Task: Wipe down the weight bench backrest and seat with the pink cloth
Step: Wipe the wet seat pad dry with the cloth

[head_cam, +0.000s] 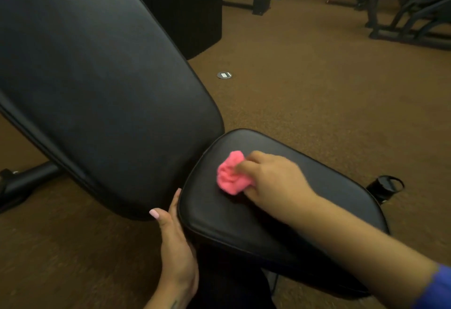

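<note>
Single head view, looking steeply down, close over bench seat; gym floor beyond.

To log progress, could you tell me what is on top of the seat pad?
The bunched pink cloth, gripped by the right hand, lies on the seat pad; the pad beneath them is hidden.

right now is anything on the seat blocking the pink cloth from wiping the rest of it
Nothing visible does. The right hand holds the pink cloth on the seat, and the left hand rests only at its edge.
</note>
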{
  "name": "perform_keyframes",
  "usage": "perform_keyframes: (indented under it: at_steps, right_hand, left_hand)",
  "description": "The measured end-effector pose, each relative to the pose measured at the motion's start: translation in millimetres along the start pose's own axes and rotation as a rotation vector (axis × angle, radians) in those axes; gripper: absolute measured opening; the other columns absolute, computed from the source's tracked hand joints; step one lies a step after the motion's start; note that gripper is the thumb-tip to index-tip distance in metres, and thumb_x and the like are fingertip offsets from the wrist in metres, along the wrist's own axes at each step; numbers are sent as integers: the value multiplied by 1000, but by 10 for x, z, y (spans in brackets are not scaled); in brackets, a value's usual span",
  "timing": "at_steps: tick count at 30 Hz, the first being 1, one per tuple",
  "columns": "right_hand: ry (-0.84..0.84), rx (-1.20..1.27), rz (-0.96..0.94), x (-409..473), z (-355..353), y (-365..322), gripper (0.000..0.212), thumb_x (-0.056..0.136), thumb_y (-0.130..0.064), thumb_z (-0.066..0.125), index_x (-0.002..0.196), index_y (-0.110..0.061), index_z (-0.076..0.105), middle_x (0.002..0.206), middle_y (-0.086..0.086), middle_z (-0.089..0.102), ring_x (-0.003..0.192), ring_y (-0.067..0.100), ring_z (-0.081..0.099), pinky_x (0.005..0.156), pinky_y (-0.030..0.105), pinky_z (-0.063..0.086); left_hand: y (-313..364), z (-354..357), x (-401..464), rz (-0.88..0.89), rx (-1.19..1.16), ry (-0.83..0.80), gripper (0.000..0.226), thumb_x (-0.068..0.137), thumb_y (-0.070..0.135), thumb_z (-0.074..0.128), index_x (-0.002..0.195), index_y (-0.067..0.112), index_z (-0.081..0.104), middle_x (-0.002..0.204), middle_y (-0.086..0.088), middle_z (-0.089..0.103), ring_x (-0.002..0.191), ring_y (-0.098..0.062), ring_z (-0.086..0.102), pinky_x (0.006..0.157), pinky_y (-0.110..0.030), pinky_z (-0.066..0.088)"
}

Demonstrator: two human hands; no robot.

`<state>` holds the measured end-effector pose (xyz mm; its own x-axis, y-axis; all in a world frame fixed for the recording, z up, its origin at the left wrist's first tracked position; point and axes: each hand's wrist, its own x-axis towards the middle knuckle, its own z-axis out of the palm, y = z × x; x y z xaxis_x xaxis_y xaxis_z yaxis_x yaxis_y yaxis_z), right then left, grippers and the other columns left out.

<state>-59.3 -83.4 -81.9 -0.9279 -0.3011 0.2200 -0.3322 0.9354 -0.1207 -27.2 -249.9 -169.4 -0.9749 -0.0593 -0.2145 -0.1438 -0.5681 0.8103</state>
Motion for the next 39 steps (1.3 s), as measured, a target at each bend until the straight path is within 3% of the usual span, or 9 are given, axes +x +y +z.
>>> perform_keyframes:
  at_steps: [4,9,14,20,23,28,31,35,39]
  right_hand:
    - [31,33,-178,-162,136,-425,23,70,-33,60,90,-23,67,79,0,60,64,21,59,54,30,46]
    - [-31,70,-202,-589,-39,-124,27,71,-38,54,95,-36,64,84,-8,61,67,15,60,54,27,48]
    - [37,23,-46,-187,-17,-71,27,68,-36,55,91,-28,67,79,-2,63,63,23,62,52,28,47]
    - [-26,116,-260,-617,8,-296,28,72,-40,53,98,-33,62,87,-8,63,70,13,60,58,23,46]
    - [-21,78,-202,-928,-151,41,31,67,-43,64,97,-39,62,92,-14,64,73,8,62,58,21,48]
    - [49,-20,62,-706,-169,306,27,63,-37,56,88,-32,63,83,-8,63,65,20,63,53,26,48]
    - [110,-3,29,-665,-43,133,26,65,-36,56,89,-30,63,84,-6,63,66,18,61,55,27,49]
    - [12,52,-97,-1078,-135,153,30,70,-39,63,99,-37,59,94,-12,62,74,8,59,60,21,43]
    - [8,-5,31,-1185,-278,548,33,61,-32,70,93,-35,62,89,-9,64,69,15,63,57,24,47]
  left_hand:
    - [-10,-22,12,8,52,1,87,79,77,20,143,24,45,135,1,61,125,-16,55,99,-32,41]
    - [21,21,0,23,53,34,105,61,94,39,141,27,48,133,4,62,124,-13,57,102,-33,40]
    - [-12,-1,8,10,53,23,73,83,66,31,141,26,47,135,2,61,124,-15,56,107,-36,38]
    - [-78,-111,66,-38,189,140,68,86,68,46,137,24,54,136,-1,59,124,-19,57,111,-45,38]
    - [-81,-76,58,0,211,134,45,100,51,33,138,35,52,137,7,58,127,-15,53,113,-44,34]
    - [-78,-94,70,-12,221,131,43,102,48,29,138,39,49,139,11,55,129,-11,49,113,-40,33]
    - [-92,-96,81,7,226,134,41,104,43,29,138,36,51,138,10,56,128,-10,51,111,-37,35]
    - [-63,-67,75,4,207,177,40,105,40,30,136,33,54,134,9,59,123,-10,54,105,-33,37]
    - [-82,-29,77,16,165,216,39,105,37,31,134,31,56,126,11,62,117,-6,56,106,-33,37]
